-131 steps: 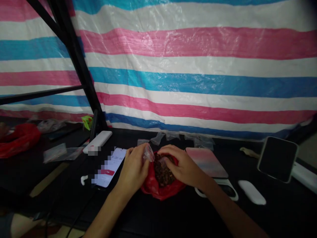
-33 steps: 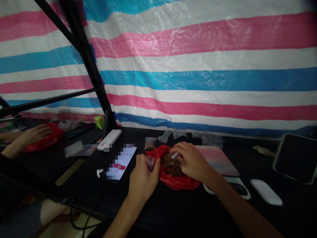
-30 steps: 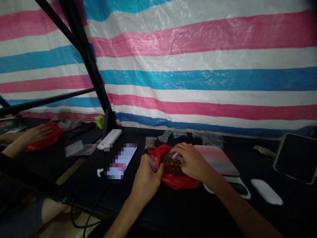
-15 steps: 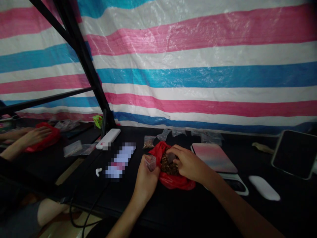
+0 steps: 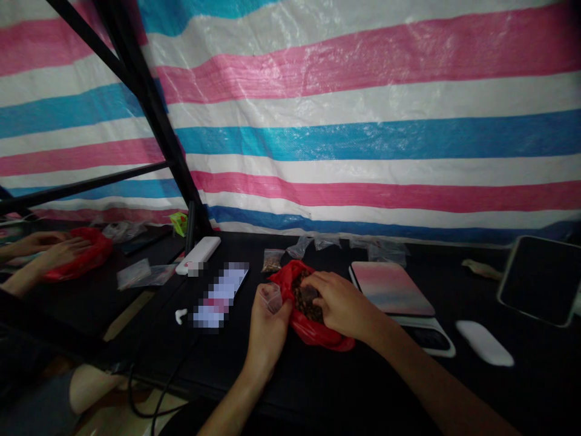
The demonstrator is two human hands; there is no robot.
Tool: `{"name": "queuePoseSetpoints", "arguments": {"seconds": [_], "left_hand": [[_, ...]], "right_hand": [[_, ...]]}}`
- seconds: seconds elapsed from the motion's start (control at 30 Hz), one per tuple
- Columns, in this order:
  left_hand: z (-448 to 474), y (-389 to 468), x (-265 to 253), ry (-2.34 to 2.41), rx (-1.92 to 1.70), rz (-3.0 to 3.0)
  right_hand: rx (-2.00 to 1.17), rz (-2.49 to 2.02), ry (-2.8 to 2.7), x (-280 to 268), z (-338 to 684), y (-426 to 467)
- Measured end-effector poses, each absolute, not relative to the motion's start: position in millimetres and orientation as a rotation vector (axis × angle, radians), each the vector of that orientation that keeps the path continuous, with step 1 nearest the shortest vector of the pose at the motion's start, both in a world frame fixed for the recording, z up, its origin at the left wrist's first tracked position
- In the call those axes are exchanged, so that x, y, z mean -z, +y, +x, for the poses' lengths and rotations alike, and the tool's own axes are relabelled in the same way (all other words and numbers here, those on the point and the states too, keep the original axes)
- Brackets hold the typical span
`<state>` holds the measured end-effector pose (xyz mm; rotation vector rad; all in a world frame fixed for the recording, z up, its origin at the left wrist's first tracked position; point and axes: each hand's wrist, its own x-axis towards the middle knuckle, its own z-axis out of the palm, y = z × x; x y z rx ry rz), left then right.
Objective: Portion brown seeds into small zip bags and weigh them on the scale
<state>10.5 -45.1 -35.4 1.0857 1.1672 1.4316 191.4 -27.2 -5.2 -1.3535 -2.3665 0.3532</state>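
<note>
Down on the dark surface [image 5: 318,387], the left hand [image 5: 267,324] pinches a small clear bag [image 5: 272,297] between thumb and fingers, its mouth held up and turned toward the red bag [image 5: 313,330] just to its right. The right hand [image 5: 340,303] rests in the open top of that red bag, fingers curled down into the brown pieces [image 5: 306,303] inside; whether it grips any of them cannot be told, since the fingers cover them. The two hands are close, nearly touching across the red bag's rim.

Just beyond the left hand lies a filled clear bag [image 5: 272,260], and further along the back edge a row of empty clear bags [image 5: 349,245] sits against the striped tarp [image 5: 363,121]. Left of the left hand lie a phone [image 5: 220,293], a white earbud [image 5: 180,314] and a white power bank [image 5: 200,253], with a black cable [image 5: 145,387] hanging off the front edge. Right of the right hand, partly hidden by the forearm, stands a scale [image 5: 393,290]; past it lie a white oblong [image 5: 485,351] and a dark tablet [image 5: 540,281] propped at a tilt. A black frame [image 5: 149,115] slants up at the left. Far left, another person's hands [image 5: 54,251] rest on a second red bag [image 5: 86,257], with more clear bags [image 5: 136,272] near them.
</note>
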Motion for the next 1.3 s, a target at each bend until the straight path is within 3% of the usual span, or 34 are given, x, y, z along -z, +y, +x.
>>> {"name": "queuePoseSetpoints", "arguments": {"seconds": [0.43,0.6,0.8,1.03,1.3], "left_hand": [[6.7,-42.9,32.8,1.106,-1.32,1.114],[7.1,-44.1,29.9,1.098,-1.354,1.183],[-5.7,-39.6,29.6,1.425,-1.613,1.553],[-14.5,-36.8,39.9,1.469,-1.243,1.766],[-5.1,-44.6,35.1,1.368,-1.236,1.857]], "right_hand": [[-0.202,-1.442,-2.258,5.3,182.1,-30.8],[-0.271,-1.439,-2.224,2.2,182.0,-30.9],[-0.5,-1.406,-2.04,3.6,183.4,-27.1],[-0.694,-1.116,-1.912,-8.8,181.8,-32.2],[-0.526,-0.949,-2.13,-11.8,173.1,-44.3]]}}
